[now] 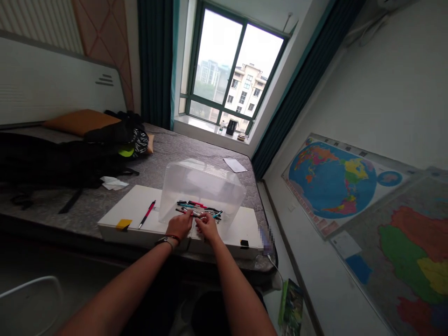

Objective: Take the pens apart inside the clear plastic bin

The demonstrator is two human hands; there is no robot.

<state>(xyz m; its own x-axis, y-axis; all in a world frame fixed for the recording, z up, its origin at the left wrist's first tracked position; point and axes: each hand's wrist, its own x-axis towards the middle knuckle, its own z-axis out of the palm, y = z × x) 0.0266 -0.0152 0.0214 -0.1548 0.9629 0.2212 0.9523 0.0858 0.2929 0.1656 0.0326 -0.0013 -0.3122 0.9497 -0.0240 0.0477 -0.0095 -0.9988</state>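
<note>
My left hand (179, 226) and my right hand (207, 227) are close together at the front of a clear plastic box (206, 179). Fingers of both are closed in a pinch around a thin dark pen (196, 215) that spans the gap between them. Just beyond my fingertips, several pens (198, 205) in black, red and teal lie in a loose pile inside the box, which rests on its side with its opening towards me. A red and black pen (147, 214) lies apart, left of the box, on a white carton (122, 205).
A second white carton (250, 221) supports the box's right side. Yellow tape (123, 224) and black tape (244, 244) mark the carton fronts. The cartons stand on a grey mattress (168, 135), with dark bags (63, 158), a tissue (114, 183) and a paper sheet (234, 164) around them.
</note>
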